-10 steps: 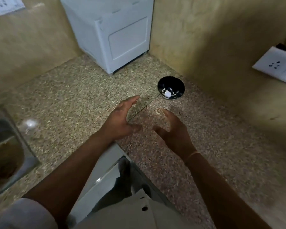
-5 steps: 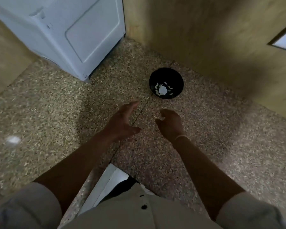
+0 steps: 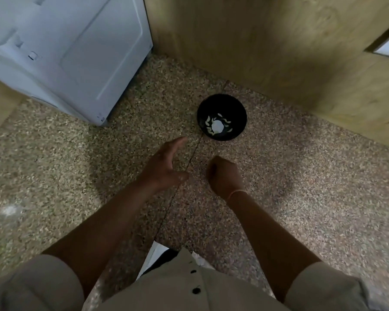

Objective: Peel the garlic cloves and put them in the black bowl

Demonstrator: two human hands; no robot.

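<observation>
1. My right hand [image 3: 225,173] is curled up like a fist. The back of it faces up. The fingers are tucked under, so I cannot tell if anything is inside it.
2. My left hand [image 3: 164,163] is spread and loose. Its fingers point forward and its thumb sticks out sideways toward my right hand. It holds nothing.
3. My two hands are near each other but they do not touch. Both are low over the counter [image 3: 312,187]. I cannot tell if they rest on it.
4. A thin band [image 3: 236,193] goes round my right wrist.
5. A thin dark line [image 3: 189,163] in the counter runs between my hands. It goes from near my body up to the left edge of the bowl.
6. The black bowl [image 3: 236,113] sits upright on the counter, just past my hands. It is closer to my right hand than to my left. No hand touches it.
7. The garlic pieces [image 3: 217,126] lie at the bottom of the black bowl. One is round and white in the middle. Small white bits lie around it.
8. The counter is speckled stone, tan on the left and a bit pinker on the right.
9. A big white box [image 3: 76,52] stands on the counter at the back left, well apart from the bowl.
10. A tan wall [image 3: 279,52] stands behind the bowl and runs along the right side. The bowl is near it.
11. At the bottom I see my light shirt [image 3: 166,295] with dark buttons [image 3: 193,271].
</observation>
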